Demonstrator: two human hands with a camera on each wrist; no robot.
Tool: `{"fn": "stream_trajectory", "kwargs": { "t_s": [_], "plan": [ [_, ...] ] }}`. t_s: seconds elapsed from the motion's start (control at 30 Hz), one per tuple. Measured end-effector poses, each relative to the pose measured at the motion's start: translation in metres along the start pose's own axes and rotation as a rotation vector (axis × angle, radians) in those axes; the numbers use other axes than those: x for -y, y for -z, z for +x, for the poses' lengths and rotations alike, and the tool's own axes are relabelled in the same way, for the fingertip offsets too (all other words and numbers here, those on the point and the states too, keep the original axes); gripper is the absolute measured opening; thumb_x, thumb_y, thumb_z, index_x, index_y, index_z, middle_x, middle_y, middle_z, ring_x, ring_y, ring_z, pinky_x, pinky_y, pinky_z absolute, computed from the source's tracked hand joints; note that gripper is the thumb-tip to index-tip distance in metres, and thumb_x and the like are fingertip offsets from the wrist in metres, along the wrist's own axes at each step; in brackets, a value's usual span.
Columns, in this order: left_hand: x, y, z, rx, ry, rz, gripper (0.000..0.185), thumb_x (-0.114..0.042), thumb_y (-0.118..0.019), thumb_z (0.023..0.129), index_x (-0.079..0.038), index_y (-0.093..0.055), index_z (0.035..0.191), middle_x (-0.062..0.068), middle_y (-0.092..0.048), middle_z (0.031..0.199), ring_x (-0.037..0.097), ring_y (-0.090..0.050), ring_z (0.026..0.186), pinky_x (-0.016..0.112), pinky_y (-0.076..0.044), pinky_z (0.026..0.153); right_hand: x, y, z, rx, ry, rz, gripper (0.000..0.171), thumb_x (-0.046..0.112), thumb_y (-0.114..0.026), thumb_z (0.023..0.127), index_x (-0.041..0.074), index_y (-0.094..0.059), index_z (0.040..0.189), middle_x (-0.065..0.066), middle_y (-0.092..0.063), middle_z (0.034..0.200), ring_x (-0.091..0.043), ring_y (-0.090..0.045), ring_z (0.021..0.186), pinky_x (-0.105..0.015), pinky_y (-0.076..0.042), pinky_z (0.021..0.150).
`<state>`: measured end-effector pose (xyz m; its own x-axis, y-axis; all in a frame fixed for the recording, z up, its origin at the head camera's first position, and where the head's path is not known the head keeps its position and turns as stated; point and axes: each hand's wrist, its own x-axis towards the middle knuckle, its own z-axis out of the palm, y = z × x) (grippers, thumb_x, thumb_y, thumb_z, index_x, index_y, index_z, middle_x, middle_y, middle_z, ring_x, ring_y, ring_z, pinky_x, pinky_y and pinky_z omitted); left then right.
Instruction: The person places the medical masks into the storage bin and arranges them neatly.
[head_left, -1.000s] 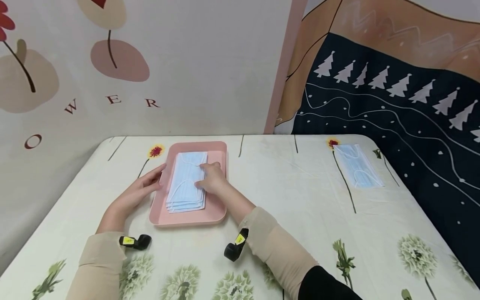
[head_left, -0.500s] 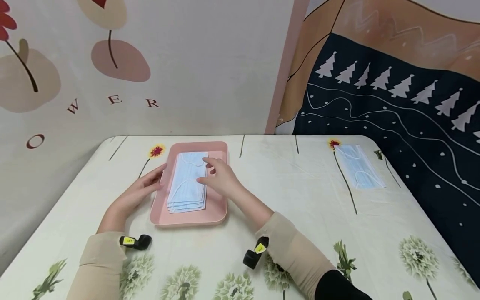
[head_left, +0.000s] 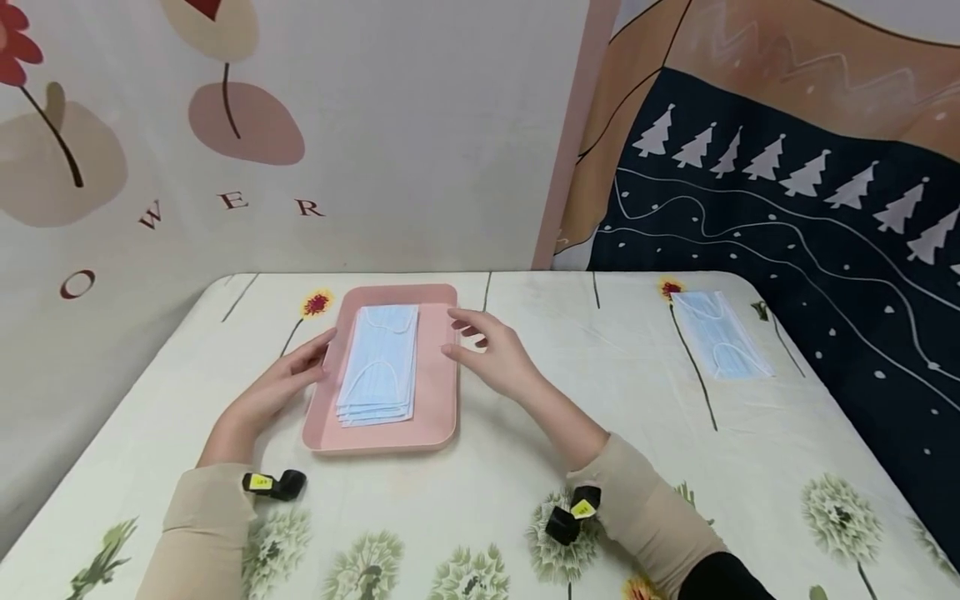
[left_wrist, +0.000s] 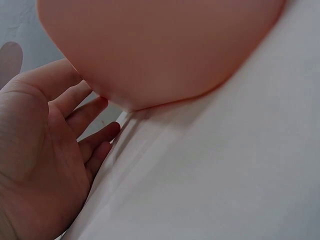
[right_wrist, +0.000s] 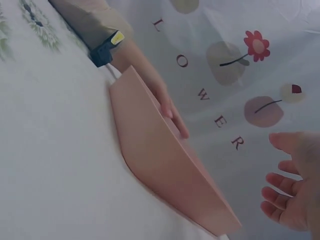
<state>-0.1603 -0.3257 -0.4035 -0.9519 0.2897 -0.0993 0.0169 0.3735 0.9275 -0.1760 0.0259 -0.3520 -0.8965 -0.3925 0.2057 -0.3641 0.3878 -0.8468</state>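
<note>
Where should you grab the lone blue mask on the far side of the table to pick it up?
Probably by a long edge. The single mask lies flat on the tablecloth, so nothing sticks up to hold. The right hand is nearer; coming from above, fingertips could pinch the near long edge or hook an ear loop and peel it up.

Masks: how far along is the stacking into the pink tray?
Done: a stack of masks lies in the pink tray. In hand: nothing; the left hand rests at the tray's edge, the right hand hovers open beside it. Left: one mask on the table's far right.
</note>
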Motion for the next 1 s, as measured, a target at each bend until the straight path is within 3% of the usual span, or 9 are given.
{"fn": "stream_trajectory", "kwargs": {
  "t_s": [0.17,0.27,0.4,0.5,0.63,0.7,0.77,0.9,1.0],
  "plan": [
    [0.002,-0.001,0.0,-0.007,0.012,0.014,0.067,-0.023,-0.056,0.098,-0.02,-0.02,0.155,0.013,-0.016,0.157,0.033,-0.012,0.143,0.007,-0.026,0.097,-0.01,0.022,-0.009,-0.045,0.025,0.005,0.048,0.019,-0.069,0.09,0.009,-0.054,0.135,-0.007,-0.059,0.122,-0.021,-0.054,0.111,-0.04,-0.046,0.09],
    [0.003,-0.001,0.0,-0.012,0.024,0.015,0.067,-0.025,-0.056,0.098,-0.021,-0.02,0.154,0.013,-0.015,0.158,0.033,-0.012,0.143,0.028,-0.021,0.111,-0.016,0.036,-0.015,-0.065,0.024,0.012,0.047,0.019,-0.068,0.09,0.01,-0.056,0.134,-0.007,-0.059,0.123,-0.023,-0.053,0.111,-0.043,-0.045,0.092],
    [0.002,-0.002,0.0,-0.011,0.023,0.003,0.068,-0.024,-0.057,0.098,-0.018,-0.02,0.154,0.015,-0.015,0.157,0.035,-0.01,0.142,0.055,-0.01,0.111,-0.025,0.057,-0.023,-0.099,0.015,-0.004,0.046,0.018,-0.07,0.089,0.01,-0.057,0.133,-0.006,-0.059,0.123,-0.023,-0.052,0.111,-0.044,-0.044,0.092],
    [0.001,-0.002,0.0,-0.008,0.014,-0.001,0.068,-0.023,-0.057,0.098,-0.016,-0.02,0.154,0.015,-0.015,0.157,0.035,-0.01,0.143,0.053,-0.01,0.111,-0.031,0.073,-0.031,-0.125,0.006,-0.022,0.047,0.018,-0.071,0.088,0.01,-0.057,0.132,-0.007,-0.058,0.123,-0.021,-0.051,0.112,-0.042,-0.044,0.093],
    [-0.001,-0.002,0.0,-0.005,0.008,0.004,0.068,-0.023,-0.057,0.098,-0.016,-0.02,0.154,0.014,-0.015,0.157,0.034,-0.011,0.143,0.021,-0.021,0.109,-0.036,0.095,-0.041,-0.143,-0.023,-0.042,0.047,0.018,-0.071,0.089,0.01,-0.057,0.133,-0.008,-0.057,0.125,-0.021,-0.05,0.114,-0.044,-0.043,0.095],
    [-0.001,-0.002,0.0,-0.004,0.008,0.008,0.068,-0.023,-0.057,0.098,-0.017,-0.02,0.154,0.013,-0.015,0.157,0.033,-0.011,0.143,0.012,-0.023,0.103,-0.038,0.106,-0.045,-0.149,-0.048,-0.058,0.048,0.019,-0.071,0.089,0.01,-0.056,0.133,-0.009,-0.056,0.126,-0.022,-0.049,0.115,-0.045,-0.042,0.096],
    [-0.002,-0.002,0.0,-0.006,0.012,0.008,0.068,-0.023,-0.057,0.098,-0.017,-0.02,0.154,0.013,-0.015,0.158,0.033,-0.011,0.143,0.018,-0.022,0.108,-0.041,0.116,-0.049,-0.159,-0.078,-0.079,0.049,0.02,-0.07,0.089,0.01,-0.055,0.134,-0.009,-0.056,0.126,-0.024,-0.049,0.115,-0.046,-0.041,0.097],
    [-0.003,-0.002,0.0,-0.007,0.023,0.003,0.069,-0.024,-0.057,0.098,-0.017,-0.019,0.155,0.013,-0.014,0.158,0.033,-0.01,0.143,0.051,-0.011,0.112,-0.051,0.136,-0.056,-0.177,-0.129,-0.13,0.05,0.024,-0.068,0.091,0.009,-0.053,0.136,-0.011,-0.054,0.129,-0.028,-0.048,0.117,-0.048,-0.039,0.099],
    [-0.004,-0.001,0.0,-0.005,0.025,0.0,0.069,-0.023,-0.057,0.098,-0.017,-0.019,0.155,0.013,-0.014,0.158,0.033,-0.01,0.143,0.049,-0.012,0.112,-0.059,0.15,-0.06,-0.197,-0.141,-0.158,0.05,0.026,-0.066,0.092,0.008,-0.052,0.137,-0.013,-0.053,0.13,-0.03,-0.048,0.118,-0.049,-0.038,0.1]
  ]
}}
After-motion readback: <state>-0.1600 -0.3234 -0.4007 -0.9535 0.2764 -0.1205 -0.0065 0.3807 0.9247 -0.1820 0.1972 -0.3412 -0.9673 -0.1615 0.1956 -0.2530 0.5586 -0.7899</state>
